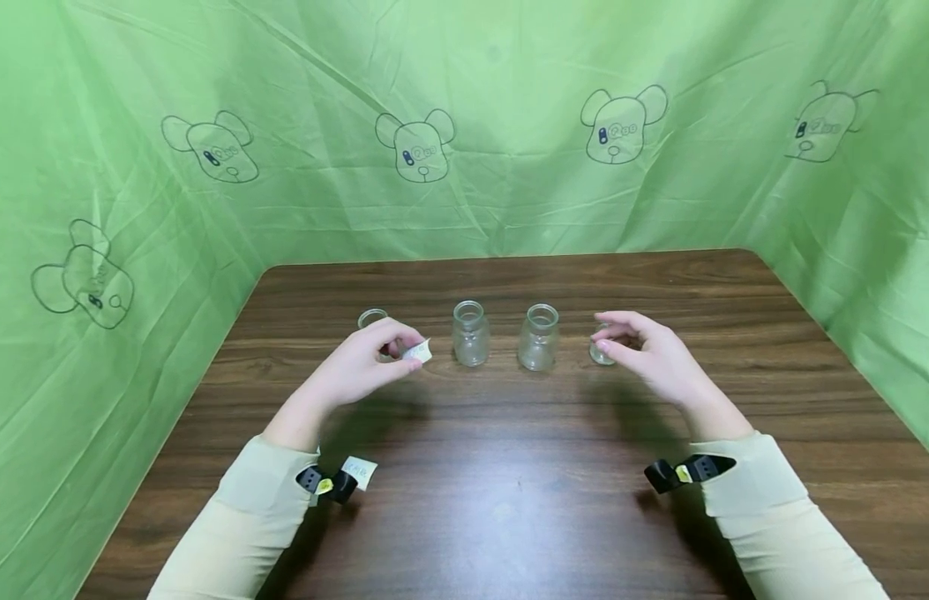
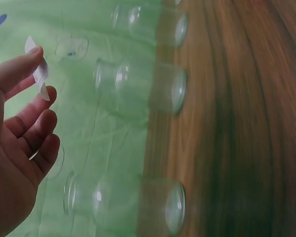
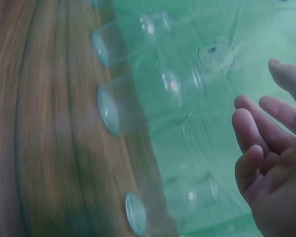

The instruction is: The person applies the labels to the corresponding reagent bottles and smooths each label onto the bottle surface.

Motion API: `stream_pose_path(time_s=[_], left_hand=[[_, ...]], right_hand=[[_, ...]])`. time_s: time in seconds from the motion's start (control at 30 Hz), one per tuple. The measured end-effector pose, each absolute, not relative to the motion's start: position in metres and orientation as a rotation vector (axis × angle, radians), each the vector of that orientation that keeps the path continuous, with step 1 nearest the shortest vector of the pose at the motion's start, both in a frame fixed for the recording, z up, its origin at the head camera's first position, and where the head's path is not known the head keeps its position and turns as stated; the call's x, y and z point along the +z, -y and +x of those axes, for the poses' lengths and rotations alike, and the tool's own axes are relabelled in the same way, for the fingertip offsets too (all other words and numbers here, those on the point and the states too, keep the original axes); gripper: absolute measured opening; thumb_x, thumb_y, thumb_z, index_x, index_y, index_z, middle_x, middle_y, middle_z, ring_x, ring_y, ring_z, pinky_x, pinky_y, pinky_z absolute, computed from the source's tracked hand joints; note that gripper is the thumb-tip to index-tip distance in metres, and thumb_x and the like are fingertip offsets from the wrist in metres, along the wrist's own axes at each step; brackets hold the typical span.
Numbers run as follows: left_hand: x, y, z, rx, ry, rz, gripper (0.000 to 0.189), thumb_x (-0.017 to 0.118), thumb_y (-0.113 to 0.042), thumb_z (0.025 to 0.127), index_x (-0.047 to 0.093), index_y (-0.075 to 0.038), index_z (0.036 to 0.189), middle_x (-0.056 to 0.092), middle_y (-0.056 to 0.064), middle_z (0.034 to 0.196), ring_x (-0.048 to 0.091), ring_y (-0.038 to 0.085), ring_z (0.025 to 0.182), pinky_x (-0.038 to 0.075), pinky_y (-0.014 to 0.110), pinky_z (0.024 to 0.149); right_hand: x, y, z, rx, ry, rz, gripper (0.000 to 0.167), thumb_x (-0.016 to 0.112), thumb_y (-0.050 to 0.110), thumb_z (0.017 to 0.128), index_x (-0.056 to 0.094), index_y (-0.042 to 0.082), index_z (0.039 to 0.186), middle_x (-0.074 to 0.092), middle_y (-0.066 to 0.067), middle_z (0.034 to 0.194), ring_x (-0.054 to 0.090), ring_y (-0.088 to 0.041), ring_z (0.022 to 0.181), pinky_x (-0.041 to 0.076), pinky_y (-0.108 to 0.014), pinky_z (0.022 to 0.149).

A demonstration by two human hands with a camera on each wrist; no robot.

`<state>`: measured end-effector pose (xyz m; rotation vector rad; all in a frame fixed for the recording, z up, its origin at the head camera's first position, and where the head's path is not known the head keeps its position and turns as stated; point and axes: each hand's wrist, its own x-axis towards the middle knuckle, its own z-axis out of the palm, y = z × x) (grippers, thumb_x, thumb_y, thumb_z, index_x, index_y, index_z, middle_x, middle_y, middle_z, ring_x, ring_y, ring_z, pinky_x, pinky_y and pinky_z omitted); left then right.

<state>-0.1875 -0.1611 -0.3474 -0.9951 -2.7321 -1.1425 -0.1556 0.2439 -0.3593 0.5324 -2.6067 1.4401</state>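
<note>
My left hand [image 1: 362,358] pinches a small white paper label [image 1: 418,351] between thumb and fingertips; faint writing shows on it. In the left wrist view the label [image 2: 40,74] is slightly bent. Behind this hand stands a clear glass jar [image 1: 372,316], mostly hidden except for its rim. Two more glass jars, a left one [image 1: 471,340] and a right one [image 1: 539,343], stand upright between the hands. My right hand [image 1: 654,354] hovers by another glass jar [image 1: 602,357], partly covering it. Its fingers are loosely bent and hold nothing in the right wrist view.
A second white label [image 1: 361,472] with writing lies by the left wrist, partly hidden by the wrist camera. Dark wooden table [image 1: 501,458] stretches beneath. Green cloth [image 1: 501,75] with mouse-like drawings hangs around the back and sides.
</note>
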Motion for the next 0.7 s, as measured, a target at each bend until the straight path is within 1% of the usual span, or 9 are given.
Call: stream_pose_path(time_s=[0.1, 0.27, 0.5, 0.7], left_hand=[[-0.345, 0.149, -0.189, -1.147, 2.705, -1.052, 0.025, 0.071, -0.023, 0.084, 0.063, -0.017, 0.107, 0.056, -0.007, 0.092, 0.05, 0.012, 0.083, 0.045, 0.033, 0.073], [-0.341, 0.128, -0.191, -1.183, 2.686, -1.124, 0.024, 0.072, -0.022, 0.084, 0.063, -0.019, 0.106, 0.056, -0.007, 0.09, 0.05, 0.012, 0.08, 0.045, 0.031, 0.07], [-0.337, 0.102, -0.195, -1.197, 2.683, -1.134, 0.025, 0.071, -0.022, 0.084, 0.063, -0.019, 0.107, 0.054, -0.006, 0.089, 0.049, 0.013, 0.077, 0.044, 0.028, 0.066], [-0.345, 0.082, -0.195, -1.159, 2.689, -1.185, 0.025, 0.07, -0.022, 0.085, 0.062, -0.016, 0.108, 0.055, -0.007, 0.088, 0.049, 0.011, 0.074, 0.043, 0.027, 0.065]], right_hand=[[-0.356, -0.234, -0.156, 1.498, 2.607, 0.554, 0.04, 0.062, 0.008, 0.09, 0.052, 0.003, 0.129, 0.065, -0.017, 0.106, 0.061, -0.007, 0.088, 0.049, -0.019, 0.072], [-0.353, -0.22, -0.157, 1.54, 2.616, 0.565, 0.037, 0.062, 0.01, 0.09, 0.054, 0.004, 0.126, 0.067, -0.012, 0.103, 0.061, -0.009, 0.088, 0.05, -0.022, 0.071], [-0.353, -0.198, -0.156, 1.779, 2.501, 0.64, 0.033, 0.059, 0.004, 0.091, 0.053, -0.008, 0.121, 0.066, -0.021, 0.1, 0.064, -0.012, 0.08, 0.053, -0.028, 0.072], [-0.356, -0.174, -0.154, 1.911, 2.469, 0.641, 0.032, 0.06, 0.006, 0.09, 0.055, -0.006, 0.119, 0.066, -0.02, 0.099, 0.064, -0.016, 0.08, 0.053, -0.032, 0.073]])
